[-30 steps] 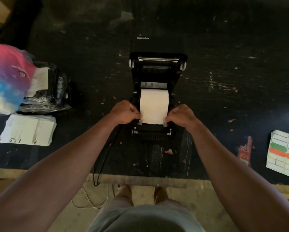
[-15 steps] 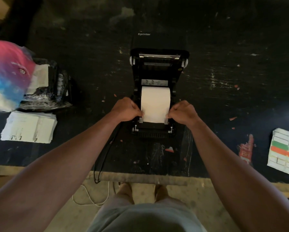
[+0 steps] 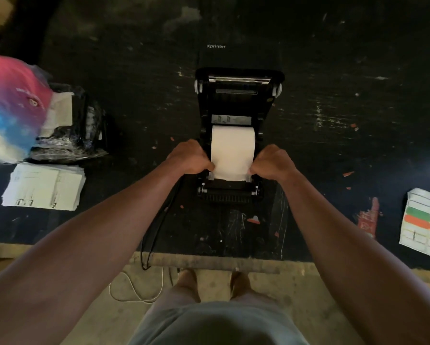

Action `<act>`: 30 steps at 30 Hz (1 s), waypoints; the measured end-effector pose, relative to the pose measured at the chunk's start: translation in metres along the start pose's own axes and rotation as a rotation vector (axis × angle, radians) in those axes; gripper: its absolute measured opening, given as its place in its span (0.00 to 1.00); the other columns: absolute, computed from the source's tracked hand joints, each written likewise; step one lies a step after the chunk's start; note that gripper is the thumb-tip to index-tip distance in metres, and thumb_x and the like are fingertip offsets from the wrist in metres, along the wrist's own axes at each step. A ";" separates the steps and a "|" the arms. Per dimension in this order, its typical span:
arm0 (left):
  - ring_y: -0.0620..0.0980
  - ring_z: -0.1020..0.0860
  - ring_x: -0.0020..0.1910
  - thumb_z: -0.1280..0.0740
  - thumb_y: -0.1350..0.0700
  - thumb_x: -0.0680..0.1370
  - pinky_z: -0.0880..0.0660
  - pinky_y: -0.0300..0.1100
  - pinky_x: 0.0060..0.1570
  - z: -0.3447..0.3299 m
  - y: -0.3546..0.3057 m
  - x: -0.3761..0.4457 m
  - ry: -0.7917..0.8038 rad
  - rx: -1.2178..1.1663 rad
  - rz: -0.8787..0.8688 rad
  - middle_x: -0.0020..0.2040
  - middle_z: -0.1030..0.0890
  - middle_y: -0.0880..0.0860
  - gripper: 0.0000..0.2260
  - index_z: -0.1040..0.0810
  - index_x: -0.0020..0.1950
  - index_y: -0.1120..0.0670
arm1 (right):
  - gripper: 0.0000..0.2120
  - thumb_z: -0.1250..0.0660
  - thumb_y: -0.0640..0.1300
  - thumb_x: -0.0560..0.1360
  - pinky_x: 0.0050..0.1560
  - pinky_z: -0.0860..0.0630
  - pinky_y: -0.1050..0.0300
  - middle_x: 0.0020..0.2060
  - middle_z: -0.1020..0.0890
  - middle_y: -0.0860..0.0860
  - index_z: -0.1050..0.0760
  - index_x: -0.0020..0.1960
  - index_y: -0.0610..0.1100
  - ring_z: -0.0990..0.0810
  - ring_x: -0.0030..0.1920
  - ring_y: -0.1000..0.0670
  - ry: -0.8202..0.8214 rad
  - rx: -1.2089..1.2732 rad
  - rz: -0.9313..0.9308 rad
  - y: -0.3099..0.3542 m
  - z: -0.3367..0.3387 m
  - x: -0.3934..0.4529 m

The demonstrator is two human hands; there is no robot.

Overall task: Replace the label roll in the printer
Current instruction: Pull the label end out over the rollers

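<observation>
A black label printer (image 3: 238, 100) stands open in the middle of the dark table, its lid tilted back. A white label roll (image 3: 232, 148) lies in its bay, with the free end of the paper drawn forward toward the front slot (image 3: 227, 194). My left hand (image 3: 190, 158) pinches the paper's left edge. My right hand (image 3: 271, 163) pinches the right edge. Both hands press against the sides of the printer bay, and the fingertips are hidden under the knuckles.
A stack of white label sheets (image 3: 43, 186) lies at the left, behind it a crinkled black plastic wrap (image 3: 79, 135) and a pink-and-blue cloth (image 3: 8, 105). A coloured label sheet (image 3: 425, 222) sits at the right edge. A black cable (image 3: 156, 227) hangs over the table's front edge.
Both hands stay at the sides of the paper and have shifted slightly away from the front slot. The view has tilted a little, so the printer sits lower in the frame.
</observation>
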State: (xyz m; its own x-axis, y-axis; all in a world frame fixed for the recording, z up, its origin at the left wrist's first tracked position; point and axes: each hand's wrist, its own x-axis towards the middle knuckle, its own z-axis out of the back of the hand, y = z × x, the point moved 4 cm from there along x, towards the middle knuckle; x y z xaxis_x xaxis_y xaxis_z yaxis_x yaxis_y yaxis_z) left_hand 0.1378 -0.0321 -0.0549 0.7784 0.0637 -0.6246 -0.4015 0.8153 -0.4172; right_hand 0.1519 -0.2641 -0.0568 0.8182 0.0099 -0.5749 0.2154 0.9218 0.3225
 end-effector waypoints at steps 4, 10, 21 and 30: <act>0.54 0.16 0.54 0.19 0.49 0.70 0.19 0.52 0.60 0.001 -0.002 -0.001 0.011 0.030 0.000 0.53 0.13 0.54 0.16 0.12 0.54 0.56 | 0.09 0.22 0.47 0.73 0.39 0.24 0.56 0.39 0.17 0.50 0.20 0.47 0.45 0.18 0.38 0.51 -0.186 -0.017 0.007 0.002 0.007 -0.024; 0.54 0.16 0.52 0.19 0.48 0.70 0.18 0.52 0.58 0.003 -0.006 -0.001 0.013 0.085 -0.013 0.52 0.13 0.54 0.16 0.12 0.53 0.55 | 0.10 0.24 0.44 0.76 0.58 0.19 0.47 0.54 0.16 0.49 0.16 0.56 0.45 0.18 0.54 0.50 -0.377 -0.098 0.532 0.012 -0.023 -0.082; 0.52 0.16 0.52 0.20 0.46 0.72 0.19 0.50 0.57 0.003 -0.004 -0.003 0.023 0.119 -0.066 0.51 0.13 0.52 0.14 0.12 0.52 0.53 | 0.33 0.42 0.62 0.82 0.70 0.31 0.41 0.70 0.28 0.45 0.34 0.79 0.43 0.27 0.69 0.44 -0.312 -0.464 0.586 0.016 -0.077 -0.098; 0.38 0.19 0.46 0.22 0.45 0.75 0.25 0.40 0.47 0.004 0.011 -0.012 -0.014 -0.013 -0.151 0.44 0.16 0.40 0.06 0.15 0.42 0.45 | 0.29 0.40 0.60 0.82 0.67 0.29 0.42 0.67 0.25 0.47 0.29 0.76 0.44 0.26 0.67 0.43 -0.301 -0.421 0.590 0.015 -0.076 -0.106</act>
State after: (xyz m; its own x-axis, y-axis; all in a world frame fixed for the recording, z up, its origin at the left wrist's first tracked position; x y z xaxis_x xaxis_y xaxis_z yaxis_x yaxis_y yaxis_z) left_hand 0.1257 -0.0214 -0.0496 0.8371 -0.0504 -0.5447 -0.2859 0.8087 -0.5141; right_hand 0.0280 -0.2216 -0.0484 0.8569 0.4933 -0.1493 -0.4706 0.8670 0.1638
